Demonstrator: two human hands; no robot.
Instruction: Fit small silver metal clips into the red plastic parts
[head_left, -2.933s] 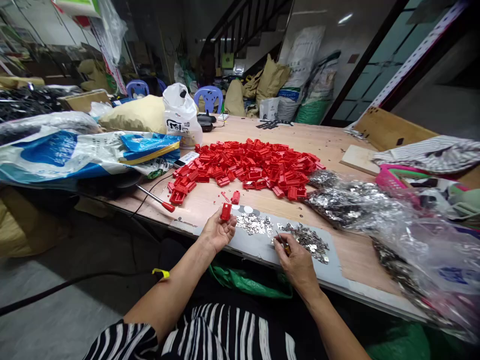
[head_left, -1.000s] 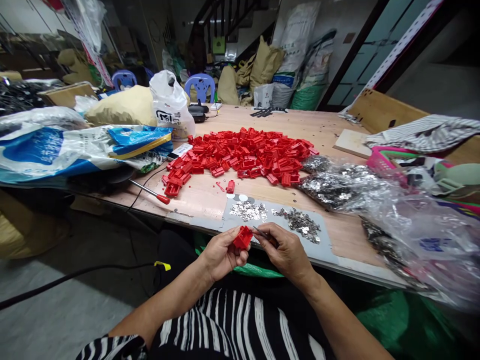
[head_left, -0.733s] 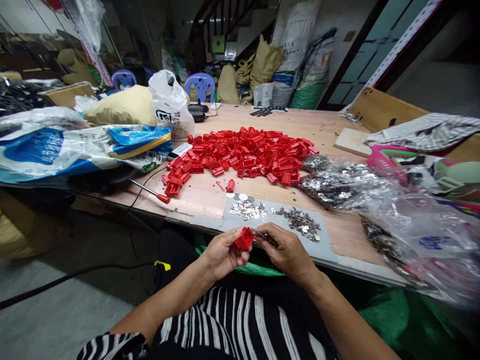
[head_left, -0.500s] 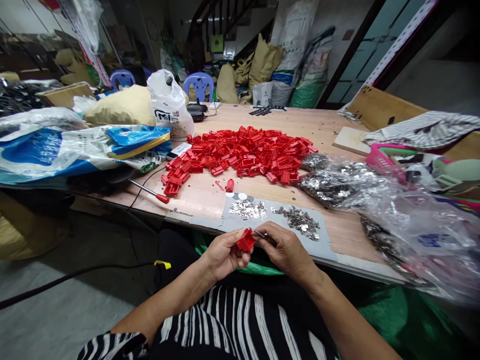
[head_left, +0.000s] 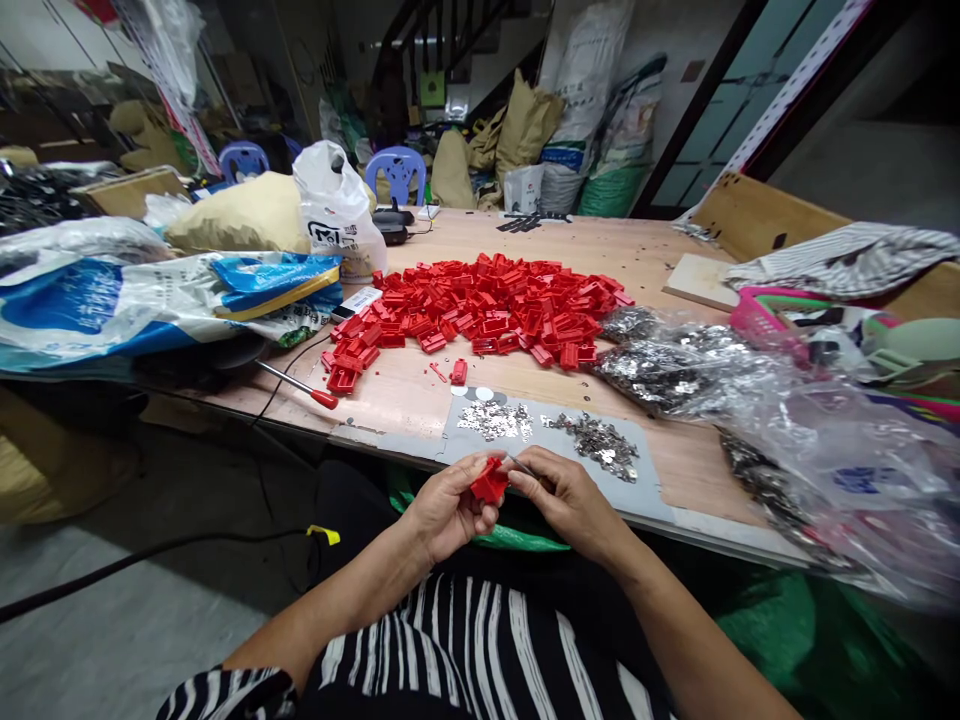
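Since the first picture both hands have drawn back from the table [head_left: 409, 392] and met just below its near edge, and the right hand [head_left: 571, 497] has left the metal bits [head_left: 598, 440]. The left hand [head_left: 445, 507] pinches a red plastic piece [head_left: 489, 483] between thumb and fingers, with the piece at 2 o'clock from the palm. The right hand is closed on a thin metal tool [head_left: 519, 464], whose tip meets the piece from 3 o'clock. The heap of red pieces [head_left: 495, 305] lies at 12 o'clock, well apart

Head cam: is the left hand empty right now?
No, the left hand grips a red plastic part, and the right hand holds a thin metal tool to it.
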